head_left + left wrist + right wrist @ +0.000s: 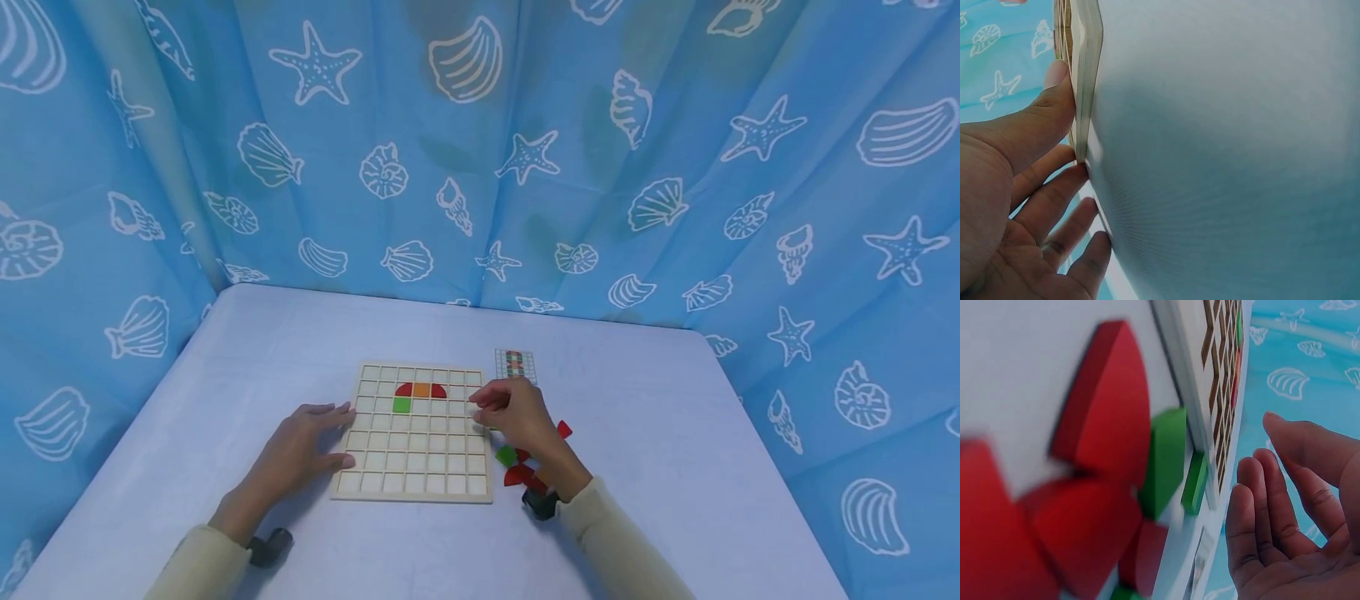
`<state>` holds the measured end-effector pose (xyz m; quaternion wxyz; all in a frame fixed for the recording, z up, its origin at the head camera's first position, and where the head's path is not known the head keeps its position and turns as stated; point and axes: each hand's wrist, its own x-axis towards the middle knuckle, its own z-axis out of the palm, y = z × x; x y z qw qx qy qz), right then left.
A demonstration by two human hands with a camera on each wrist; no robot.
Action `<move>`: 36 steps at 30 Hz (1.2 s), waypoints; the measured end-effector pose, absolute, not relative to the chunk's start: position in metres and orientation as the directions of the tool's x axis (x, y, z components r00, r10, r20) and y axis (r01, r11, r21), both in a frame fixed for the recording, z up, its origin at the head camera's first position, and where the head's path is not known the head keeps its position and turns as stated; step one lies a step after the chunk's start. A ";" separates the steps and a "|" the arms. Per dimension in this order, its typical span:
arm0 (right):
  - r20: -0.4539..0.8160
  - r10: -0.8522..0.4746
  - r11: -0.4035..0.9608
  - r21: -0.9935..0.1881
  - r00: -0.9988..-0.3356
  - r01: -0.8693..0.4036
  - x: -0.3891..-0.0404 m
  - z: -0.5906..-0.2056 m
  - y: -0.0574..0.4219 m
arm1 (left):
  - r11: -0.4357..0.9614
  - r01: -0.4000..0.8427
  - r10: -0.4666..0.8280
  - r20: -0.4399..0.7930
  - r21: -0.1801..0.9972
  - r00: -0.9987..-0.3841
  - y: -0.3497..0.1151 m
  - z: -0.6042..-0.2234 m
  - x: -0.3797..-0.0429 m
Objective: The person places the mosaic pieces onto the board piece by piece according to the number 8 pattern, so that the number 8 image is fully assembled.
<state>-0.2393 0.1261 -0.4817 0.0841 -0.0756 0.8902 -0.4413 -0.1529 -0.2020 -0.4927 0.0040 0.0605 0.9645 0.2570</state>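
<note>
On the white table (637, 392), block-laying seems underway: the left hand (303, 442) touches the board (416, 442) with relaxed fingers, while the right hand (517, 412), empty, fingers parted, probably needs blocks (1110, 400) beside its wrist.

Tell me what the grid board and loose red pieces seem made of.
Grid board: probably bare wood, matt, from its pale tan colour and browner inner edges. Loose red pieces: possibly painted wood or plastic; smooth, evenly coloured, no visible grain.
</note>
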 end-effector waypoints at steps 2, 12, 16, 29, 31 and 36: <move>-0.073 -0.203 0.601 -0.796 -0.977 -0.065 -0.240 -0.482 0.131 | 0.861 0.110 0.117 0.017 0.496 -0.993 -0.201 -0.492 -0.153; -0.109 -0.162 0.664 -0.747 -0.981 -0.027 -0.239 -0.484 0.146 | 0.861 0.124 0.123 0.034 0.494 -0.992 -0.203 -0.493 -0.152; -0.143 -0.126 0.702 -0.712 -0.982 0.013 -0.239 -0.485 0.147 | 0.859 0.125 0.126 0.031 0.496 -0.991 -0.203 -0.494 -0.152; -0.119 -0.151 0.736 -0.676 -0.981 -0.031 -0.240 -0.491 0.149 | 0.858 0.132 0.132 0.035 0.496 -0.991 -0.205 -0.495 -0.154; -0.111 -0.160 0.726 -0.687 -0.981 -0.040 -0.240 -0.491 0.149 | 0.858 0.129 0.130 0.033 0.497 -0.991 -0.205 -0.495 -0.153; -0.084 -0.152 0.692 -0.720 -0.985 -0.045 -0.240 -0.488 0.151 | 0.858 0.126 0.129 0.028 0.498 -0.991 -0.204 -0.495 -0.154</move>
